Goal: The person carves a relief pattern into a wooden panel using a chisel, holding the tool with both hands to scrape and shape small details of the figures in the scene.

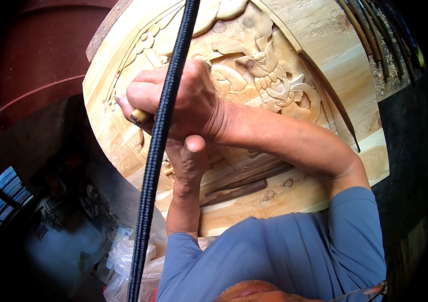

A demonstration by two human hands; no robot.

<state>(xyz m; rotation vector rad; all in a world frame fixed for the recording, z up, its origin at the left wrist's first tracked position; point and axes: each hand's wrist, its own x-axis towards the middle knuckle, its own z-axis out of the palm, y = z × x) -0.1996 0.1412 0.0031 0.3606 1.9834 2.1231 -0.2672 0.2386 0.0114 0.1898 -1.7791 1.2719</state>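
A pale carved wood panel (314,45) with leaf and scroll relief lies beneath both hands. My right hand (186,93) is closed around a light wooden tool handle (140,117), whose round end sticks out by the thumb; its working end is hidden. Just below, my left hand (188,158) touches the heel of the right, thumb raised. The left fingers are out of sight under the right hand, so their grip cannot be made out. Nearest the left forearm, a dark-handled carving tool (239,193) rests on the panel beside another slim tool (259,176).
A long, dark, thin tool (332,95) lies across the panel's right side. Several carving tools (375,35) are lined up at the upper right. A black braided cord (161,121) crosses in front of the view. Clear plastic bags (128,256) sit at the lower left.
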